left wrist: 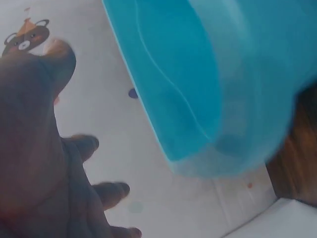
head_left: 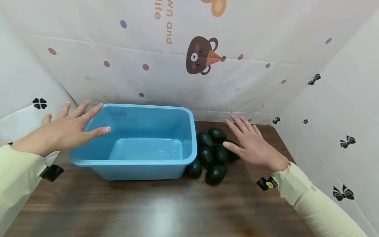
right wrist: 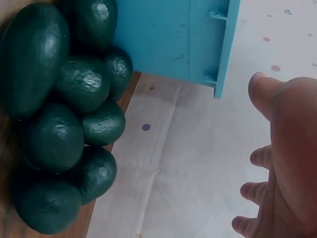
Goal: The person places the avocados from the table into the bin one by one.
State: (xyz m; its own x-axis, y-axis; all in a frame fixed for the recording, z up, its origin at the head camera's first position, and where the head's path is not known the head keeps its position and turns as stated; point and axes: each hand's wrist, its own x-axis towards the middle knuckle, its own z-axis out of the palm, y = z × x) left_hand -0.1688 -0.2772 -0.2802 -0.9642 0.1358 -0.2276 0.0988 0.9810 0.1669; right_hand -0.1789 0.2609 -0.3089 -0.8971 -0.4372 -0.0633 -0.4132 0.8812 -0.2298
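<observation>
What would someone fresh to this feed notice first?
Probably the big blue tub, empty, at the left-centre of the dark wooden table. Next, the heap of dark green avocados right beside the tub's right wall. Both hands hover open: the left hand over the tub's left rim, the right hand over the avocados.

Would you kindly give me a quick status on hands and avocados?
Left hand open above tub rim. Right hand open over avocados, none gripped. Tub empty; nothing in the way.

2 hands (head_left: 63, 130) (head_left: 254, 144) hovering (fingers spread, palms down).
</observation>
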